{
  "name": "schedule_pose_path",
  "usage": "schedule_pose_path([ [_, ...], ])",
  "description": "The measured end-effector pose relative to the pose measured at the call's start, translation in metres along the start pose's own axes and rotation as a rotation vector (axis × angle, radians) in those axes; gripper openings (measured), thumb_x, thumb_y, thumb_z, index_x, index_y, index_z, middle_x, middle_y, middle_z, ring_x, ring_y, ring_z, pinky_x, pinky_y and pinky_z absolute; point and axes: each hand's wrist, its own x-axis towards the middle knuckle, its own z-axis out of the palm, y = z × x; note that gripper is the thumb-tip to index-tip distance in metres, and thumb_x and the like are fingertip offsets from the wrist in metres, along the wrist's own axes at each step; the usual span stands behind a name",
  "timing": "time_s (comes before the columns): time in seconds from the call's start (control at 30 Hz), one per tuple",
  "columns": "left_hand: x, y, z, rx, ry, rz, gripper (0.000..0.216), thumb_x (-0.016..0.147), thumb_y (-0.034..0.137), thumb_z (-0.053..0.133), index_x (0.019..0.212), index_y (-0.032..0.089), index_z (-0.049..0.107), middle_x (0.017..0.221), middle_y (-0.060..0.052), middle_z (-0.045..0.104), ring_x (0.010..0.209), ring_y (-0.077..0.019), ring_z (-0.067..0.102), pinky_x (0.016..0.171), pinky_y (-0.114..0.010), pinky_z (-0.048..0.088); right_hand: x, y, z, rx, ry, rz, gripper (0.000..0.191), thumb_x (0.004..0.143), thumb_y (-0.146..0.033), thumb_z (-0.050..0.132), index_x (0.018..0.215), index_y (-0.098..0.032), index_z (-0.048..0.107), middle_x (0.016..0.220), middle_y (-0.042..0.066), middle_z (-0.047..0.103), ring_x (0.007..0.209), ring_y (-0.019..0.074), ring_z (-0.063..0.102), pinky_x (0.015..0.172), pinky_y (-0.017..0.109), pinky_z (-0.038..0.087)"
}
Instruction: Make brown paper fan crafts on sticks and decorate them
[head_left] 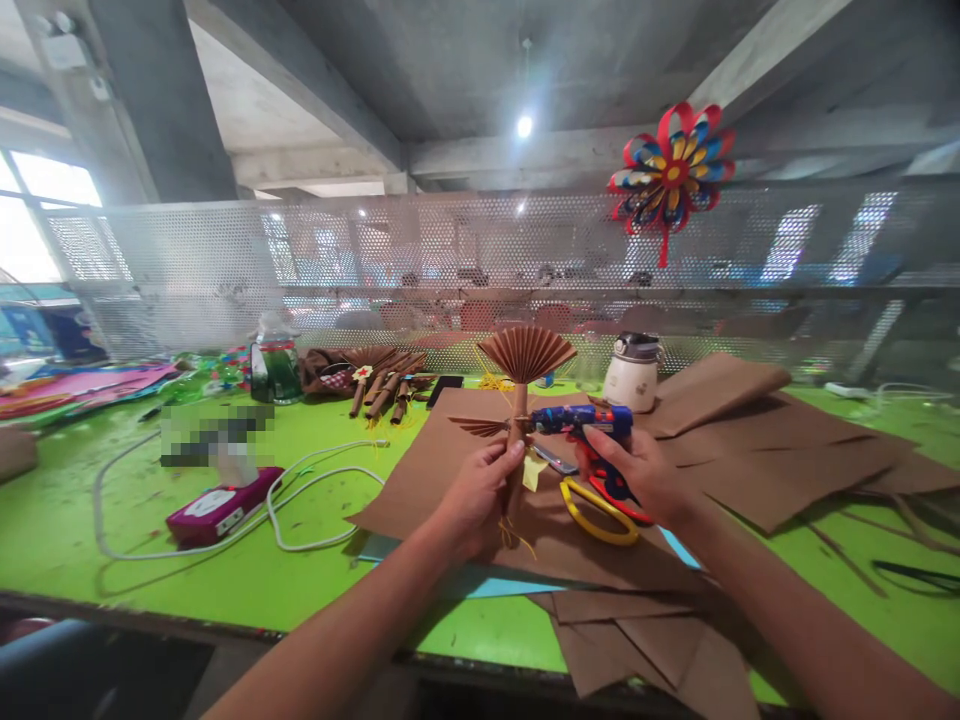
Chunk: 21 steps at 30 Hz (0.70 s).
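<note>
While left hand (472,500) pinches paper fan (526,352), right hand (637,475) holds glue gun (581,420).

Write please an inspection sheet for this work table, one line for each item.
Surface: green table, partly under brown paper sheets.
Job's things: paper fan upright on its stick; glue gun, tip at the stick.
Clutter: yellow scissors, pink box, glass jar, white pot, folded fans.
Hands: left hand grips the fan's stick; right hand holds the glue gun.
Cables: white cable looped beside the pink box.
Surroundings: mesh fence behind, coloured pinwheel on it.
</note>
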Motion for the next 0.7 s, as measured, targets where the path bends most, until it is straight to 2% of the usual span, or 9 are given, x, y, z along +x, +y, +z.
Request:
schedule_pose_path([
  [0.33,-0.0012,0.0028,0.0004,0.020,0.063,-0.025,0.028,0.068,0.033,0.071,0.084,0.013,0.060,0.062,0.002,0.054,0.048,-0.0070,0.051,0.046,-0.018,0.043,-0.0038,0.0016,-0.0053,0.046,0.022,0.043,0.030,0.083,-0.043,0.052,0.075,-0.015,0.058,0.066,0.002,0.056,0.059,0.0113,0.053,0.057,0.023,0.042],
  [0.5,-0.0018,0.0048,0.0012,0.000,0.039,-0.028,0.030,0.068,0.033,0.071,0.089,0.014,0.062,0.065,0.001,0.057,0.049,-0.0077,0.052,0.047,-0.019,0.044,-0.0034,0.0014,-0.0006,0.049,-0.018,0.050,0.029,0.083,-0.043,0.052,0.080,-0.015,0.059,0.067,0.003,0.057,0.061,0.0129,0.053,0.060,0.025,0.043],
  [0.7,-0.0025,0.0049,0.0020,-0.032,0.015,-0.039,0.027,0.068,0.029,0.071,0.090,0.014,0.065,0.063,0.001,0.056,0.049,-0.0072,0.051,0.048,-0.018,0.045,-0.0011,-0.0023,0.0036,0.104,0.019,0.031,0.028,0.081,-0.044,0.055,0.085,-0.017,0.061,0.071,0.003,0.059,0.062,0.0133,0.054,0.061,0.026,0.045],
])
